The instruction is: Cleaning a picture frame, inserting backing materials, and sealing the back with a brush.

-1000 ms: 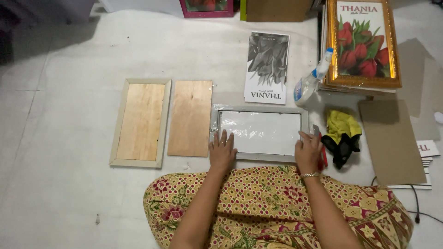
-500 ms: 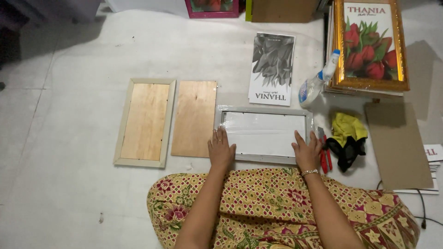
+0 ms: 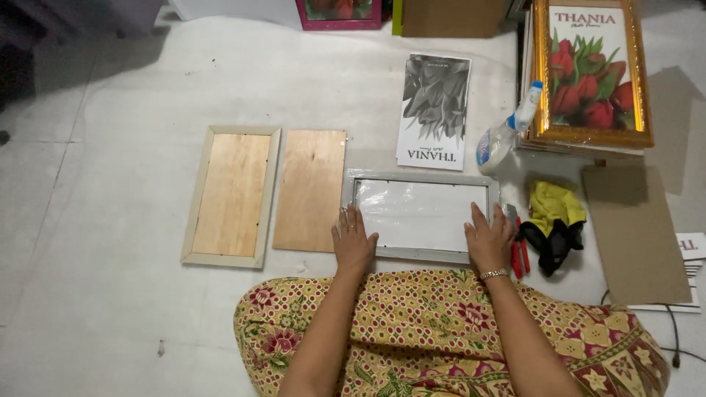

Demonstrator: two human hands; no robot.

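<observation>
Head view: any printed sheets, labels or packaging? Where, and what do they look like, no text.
Printed sheet: on the floor above the grey frame, tall rectangle, black-and-white tulip picture.
Framed print: top right, gold frame, red tulips with green leaves.
Spray bottle: lying beside the framed print, clear with a blue label.
Striped paper: right edge, white with dark bars, mostly cut off.

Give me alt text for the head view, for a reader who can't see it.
A seated person's left hand and right hand rest flat on the near corners of a grey picture frame lying on a white floor. A plywood panel and a pale wooden frame lie to its left, red pliers at its right.
</observation>
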